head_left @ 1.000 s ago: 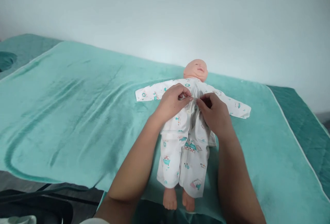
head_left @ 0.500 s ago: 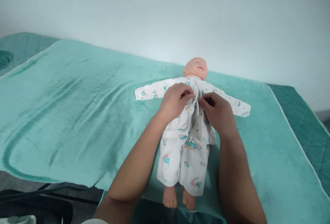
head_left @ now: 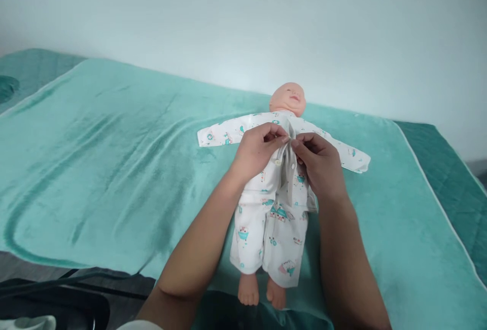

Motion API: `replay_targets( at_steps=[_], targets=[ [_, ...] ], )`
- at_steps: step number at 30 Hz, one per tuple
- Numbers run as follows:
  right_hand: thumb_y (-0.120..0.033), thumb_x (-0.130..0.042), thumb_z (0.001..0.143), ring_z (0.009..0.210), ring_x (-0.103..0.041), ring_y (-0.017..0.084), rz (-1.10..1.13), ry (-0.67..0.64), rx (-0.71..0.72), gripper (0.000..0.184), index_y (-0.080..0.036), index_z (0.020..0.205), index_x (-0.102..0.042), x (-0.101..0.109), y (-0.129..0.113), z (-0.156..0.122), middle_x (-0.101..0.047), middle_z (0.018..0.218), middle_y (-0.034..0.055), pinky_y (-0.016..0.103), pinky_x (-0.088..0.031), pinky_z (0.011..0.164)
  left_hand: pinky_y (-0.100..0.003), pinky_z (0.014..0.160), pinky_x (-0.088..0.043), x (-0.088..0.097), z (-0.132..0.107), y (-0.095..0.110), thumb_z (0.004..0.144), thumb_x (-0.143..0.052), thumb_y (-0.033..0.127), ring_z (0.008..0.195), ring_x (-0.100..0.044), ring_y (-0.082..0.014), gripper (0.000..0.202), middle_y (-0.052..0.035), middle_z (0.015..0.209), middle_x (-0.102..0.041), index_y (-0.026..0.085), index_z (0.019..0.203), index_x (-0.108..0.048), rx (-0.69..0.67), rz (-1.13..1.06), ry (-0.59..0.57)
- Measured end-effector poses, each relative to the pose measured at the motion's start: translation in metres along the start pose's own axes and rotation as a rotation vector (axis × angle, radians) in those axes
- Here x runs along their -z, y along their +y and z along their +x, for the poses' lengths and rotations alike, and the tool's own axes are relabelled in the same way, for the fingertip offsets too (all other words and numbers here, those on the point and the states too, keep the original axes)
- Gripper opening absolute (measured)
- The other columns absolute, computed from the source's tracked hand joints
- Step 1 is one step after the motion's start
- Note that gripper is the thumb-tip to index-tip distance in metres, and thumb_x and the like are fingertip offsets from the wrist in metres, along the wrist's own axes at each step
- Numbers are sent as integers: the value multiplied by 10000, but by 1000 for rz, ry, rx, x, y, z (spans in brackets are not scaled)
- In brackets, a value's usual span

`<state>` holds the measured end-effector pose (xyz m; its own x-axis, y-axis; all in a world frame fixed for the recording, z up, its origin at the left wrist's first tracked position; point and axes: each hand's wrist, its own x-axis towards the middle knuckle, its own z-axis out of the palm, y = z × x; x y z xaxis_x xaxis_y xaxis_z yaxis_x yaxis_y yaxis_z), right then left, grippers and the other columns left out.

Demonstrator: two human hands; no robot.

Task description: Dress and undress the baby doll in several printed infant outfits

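A baby doll [head_left: 288, 98] lies on its back with its head toward the wall. It wears a white printed pajama top [head_left: 262, 180] and matching pajama pants [head_left: 249, 244]; its bare feet stick out toward me. My left hand [head_left: 262, 147] pinches one front edge of the top at the doll's chest. Pressed close to it, my right hand [head_left: 318, 160] pinches the opposite front edge. Below the fingers the front hangs apart, with a button showing on the left edge. Whatever sits right between my fingertips is hidden. Both sleeves stretch out sideways.
A mint-green blanket [head_left: 95, 168] with soft wrinkles covers the bed, over a darker green quilted cover [head_left: 437, 168]. A pale wall [head_left: 190, 21] rises behind. At the lower left, a black object [head_left: 57, 304] stands beyond the bed's edge.
My right hand has moved slightly left and up, bringing its fingertips against my left hand's. The two front edges of the pajama top are now closer together at the chest.
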<state>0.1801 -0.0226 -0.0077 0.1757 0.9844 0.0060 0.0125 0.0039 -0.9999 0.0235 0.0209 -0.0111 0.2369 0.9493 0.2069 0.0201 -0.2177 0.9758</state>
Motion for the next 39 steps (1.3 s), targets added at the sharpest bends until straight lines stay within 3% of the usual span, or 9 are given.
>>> replay_targets(
  at_steps=[9, 19, 28, 39],
  targets=[
    [-441, -777, 790, 514, -448, 73, -93, 51, -9, 302, -217, 977, -694, -3, 1, -3, -592, 743, -29, 195, -323, 382, -276, 696, -474, 4, 1, -1, 860, -706, 321, 752, -612, -133, 130, -13, 832, -715, 202, 903, -737, 46, 6, -27],
    [-410, -786, 793, 530, -444, 69, -56, 0, -16, 312, -213, 1023, -712, 2, 1, -6, -556, 726, -42, 201, -339, 413, -275, 670, -459, 3, 1, -2, 838, -725, 289, 709, -593, -121, 96, -9, 788, -706, 197, 865, -732, 50, 7, -26],
    [-344, -768, 789, 697, -580, 107, -246, -4, 78, 327, -207, 1063, -653, -6, 1, -9, -651, 824, -21, 255, -490, 648, -269, 701, -499, 3, 1, 0, 764, -762, 222, 750, -644, -123, 89, -8, 793, -712, 181, 823, -709, 93, -120, -15],
    [-324, -717, 812, 701, -614, 142, -465, 23, 145, 256, -225, 1026, -618, -10, -2, -11, -685, 813, -11, 295, -482, 669, -278, 710, -511, 5, -1, 3, 796, -770, 313, 762, -654, -132, 177, -13, 819, -720, 188, 907, -712, 89, -69, -88]
  ],
)
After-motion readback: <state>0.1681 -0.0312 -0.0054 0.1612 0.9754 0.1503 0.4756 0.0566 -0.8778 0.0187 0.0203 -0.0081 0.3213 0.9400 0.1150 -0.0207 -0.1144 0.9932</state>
